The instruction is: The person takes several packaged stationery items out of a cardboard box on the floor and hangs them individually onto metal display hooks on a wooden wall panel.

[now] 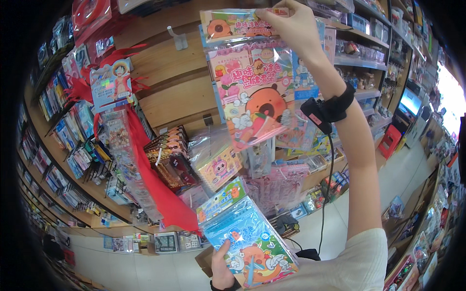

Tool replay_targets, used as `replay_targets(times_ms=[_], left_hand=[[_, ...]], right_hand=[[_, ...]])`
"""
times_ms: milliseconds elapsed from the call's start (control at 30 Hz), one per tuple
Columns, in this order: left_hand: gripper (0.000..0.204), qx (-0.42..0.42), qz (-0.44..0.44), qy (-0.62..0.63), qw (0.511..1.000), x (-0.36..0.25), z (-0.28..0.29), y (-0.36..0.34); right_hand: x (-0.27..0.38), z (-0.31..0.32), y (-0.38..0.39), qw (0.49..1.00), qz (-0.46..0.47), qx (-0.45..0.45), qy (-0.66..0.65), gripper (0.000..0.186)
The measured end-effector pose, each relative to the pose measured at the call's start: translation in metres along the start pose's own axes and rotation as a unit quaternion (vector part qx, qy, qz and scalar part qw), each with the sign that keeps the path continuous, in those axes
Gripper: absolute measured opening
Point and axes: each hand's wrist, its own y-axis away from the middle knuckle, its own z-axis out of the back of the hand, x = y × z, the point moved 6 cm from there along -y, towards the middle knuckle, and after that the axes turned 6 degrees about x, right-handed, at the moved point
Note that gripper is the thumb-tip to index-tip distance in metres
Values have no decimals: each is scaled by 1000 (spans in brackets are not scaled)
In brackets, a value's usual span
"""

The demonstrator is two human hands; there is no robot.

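My right hand [291,26] is raised high, with fingers closed on the header card of a pink colouring-book pack [252,92] in a clear bag, which shows an orange cartoon animal. The pack hangs down in front of blue packs [308,80] on the wall; whether it sits on a hook is hidden. Lower down, my left hand [222,269] grips a stack of blue colouring-book packs [250,245], thumb across the front and the other fingers hidden behind. The stack tilts, its header card bent at an angle. A black strap with a small device [320,116] is around my right wrist.
A slatted wooden wall [170,92] carries a white hook [178,39]. Red ribbon [162,194] and a string of cards hang at left. Brown boxes [167,155] and a yellow bagged pack [221,167] sit mid-wall. Filled shelves [361,63] line the right; a red stool [390,140] stands beyond.
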Motion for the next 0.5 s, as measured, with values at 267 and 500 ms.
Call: replay_targets(times_ms=[267, 500], left_hand=[[37, 4, 11, 25, 1000, -2, 1, 2], [38, 3, 13, 32, 999, -5, 3, -1]], right_hand=[[42, -17, 51, 909, 306, -163, 230, 43], [32, -55, 66, 901, 306, -34, 307, 53]])
